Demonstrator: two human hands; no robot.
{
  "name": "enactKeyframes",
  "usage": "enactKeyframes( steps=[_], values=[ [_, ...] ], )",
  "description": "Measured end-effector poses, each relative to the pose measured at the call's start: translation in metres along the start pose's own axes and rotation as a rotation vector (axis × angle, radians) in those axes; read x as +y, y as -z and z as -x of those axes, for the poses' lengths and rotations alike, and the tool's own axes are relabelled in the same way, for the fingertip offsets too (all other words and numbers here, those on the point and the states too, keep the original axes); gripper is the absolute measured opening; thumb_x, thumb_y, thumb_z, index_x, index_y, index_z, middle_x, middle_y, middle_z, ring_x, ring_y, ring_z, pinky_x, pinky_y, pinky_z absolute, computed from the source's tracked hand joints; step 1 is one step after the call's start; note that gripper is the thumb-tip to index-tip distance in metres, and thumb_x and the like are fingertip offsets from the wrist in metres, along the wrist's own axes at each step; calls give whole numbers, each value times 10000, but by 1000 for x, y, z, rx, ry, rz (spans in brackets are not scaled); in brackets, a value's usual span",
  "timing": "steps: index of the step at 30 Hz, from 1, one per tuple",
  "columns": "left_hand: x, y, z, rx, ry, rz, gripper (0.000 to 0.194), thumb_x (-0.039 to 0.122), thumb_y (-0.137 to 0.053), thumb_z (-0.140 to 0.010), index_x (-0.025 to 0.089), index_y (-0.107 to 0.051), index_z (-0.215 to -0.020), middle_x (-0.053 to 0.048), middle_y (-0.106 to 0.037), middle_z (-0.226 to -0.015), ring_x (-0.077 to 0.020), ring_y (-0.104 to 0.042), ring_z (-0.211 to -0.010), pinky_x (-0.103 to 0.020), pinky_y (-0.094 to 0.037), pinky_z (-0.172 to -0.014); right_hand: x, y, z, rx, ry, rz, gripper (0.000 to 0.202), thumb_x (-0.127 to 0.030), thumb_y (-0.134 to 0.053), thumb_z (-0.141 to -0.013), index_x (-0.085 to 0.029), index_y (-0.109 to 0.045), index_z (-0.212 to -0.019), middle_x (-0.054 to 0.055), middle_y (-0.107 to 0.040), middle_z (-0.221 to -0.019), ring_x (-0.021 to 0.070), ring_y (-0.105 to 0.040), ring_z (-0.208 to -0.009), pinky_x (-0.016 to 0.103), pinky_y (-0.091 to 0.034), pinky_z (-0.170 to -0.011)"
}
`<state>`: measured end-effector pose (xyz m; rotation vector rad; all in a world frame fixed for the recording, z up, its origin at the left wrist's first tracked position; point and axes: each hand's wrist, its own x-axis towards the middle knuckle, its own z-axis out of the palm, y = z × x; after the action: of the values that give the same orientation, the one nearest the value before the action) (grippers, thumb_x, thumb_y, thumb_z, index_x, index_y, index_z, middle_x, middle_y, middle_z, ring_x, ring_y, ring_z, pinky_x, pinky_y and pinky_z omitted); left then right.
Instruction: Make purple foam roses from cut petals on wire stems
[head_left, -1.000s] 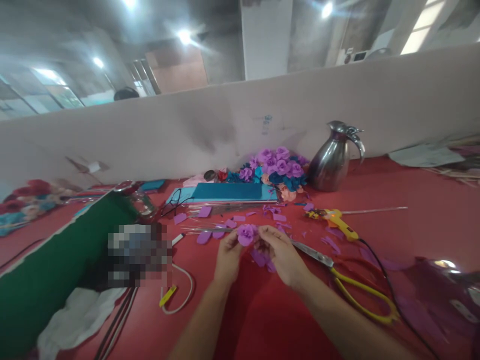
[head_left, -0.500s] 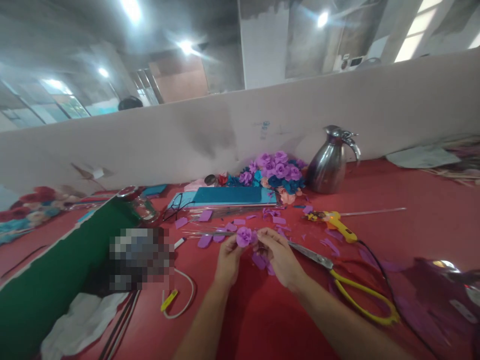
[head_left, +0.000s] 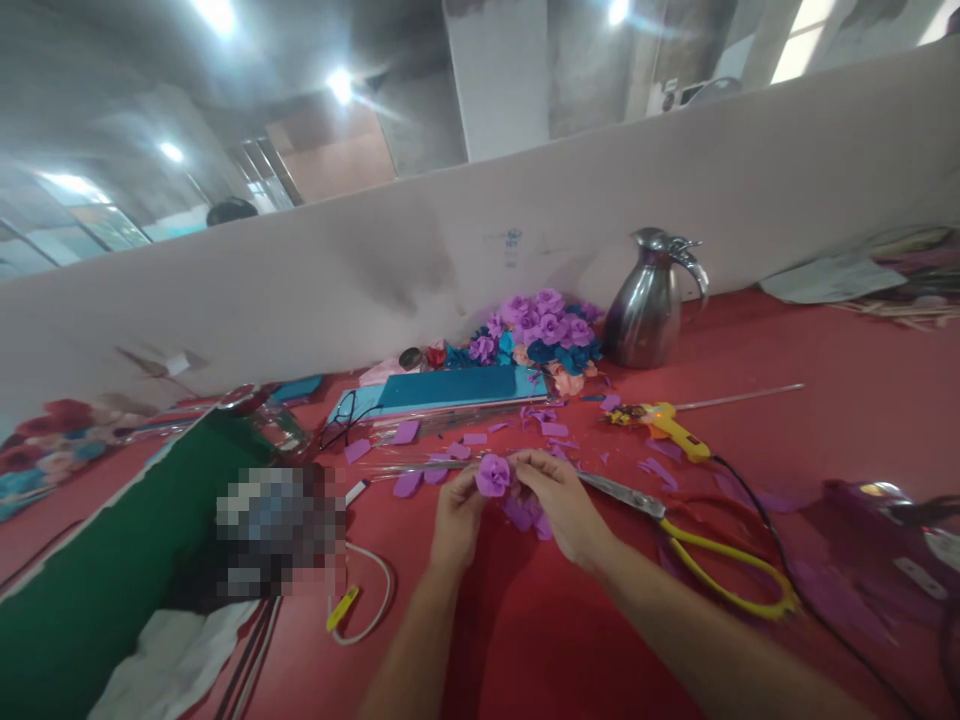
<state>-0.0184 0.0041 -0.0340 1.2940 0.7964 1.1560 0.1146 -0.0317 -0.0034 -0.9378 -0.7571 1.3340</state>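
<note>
Between my hands is a purple paper flower with curled, layered petals. My left hand grips it from the left and beneath, its fingers partly hidden by the bloom. Thumb and fingers of my right hand are pinched together at the flower's right edge. Loose purple petals lie on the table just below the flower, and more cut petals are scattered to the left. A pair of large scissors with yellow handles rests beside my right hand, blades pointing toward it.
A yellow glue gun with a lit orange light and black cord lies at right. Behind stand a steel jug and a heap of paper flowers. Blue sheets lie left of it. A green panel borders the left, near a white cable.
The view has shifted and tilted slightly. My right fingers have closed in at the flower's right edge, while the left hand keeps its hold.
</note>
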Motion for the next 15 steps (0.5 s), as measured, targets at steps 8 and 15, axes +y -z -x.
enactKeyframes(
  steps=[8,15],
  values=[
    [-6,-4,1,19,-4,111,86,218,-689,-747,181,-753,-790,-20,-703,-772,-160,-591,-748,-308,-466,-790,0,-3,5,8,16,-43,212,-384,-711,-677,-174,-692,-688,-35,-548,-558,94,-412,-523,246,-302,-531],
    [-2,-9,1,34,22,180,99,257,-747,-691,184,-754,-758,-34,-718,-773,-192,-619,-782,-361,-477,-832,2,-4,2,76,-24,-212,249,-431,-751,-646,-195,-674,-627,-19,-573,-565,123,-449,-536,262,-345,-538]
  ],
)
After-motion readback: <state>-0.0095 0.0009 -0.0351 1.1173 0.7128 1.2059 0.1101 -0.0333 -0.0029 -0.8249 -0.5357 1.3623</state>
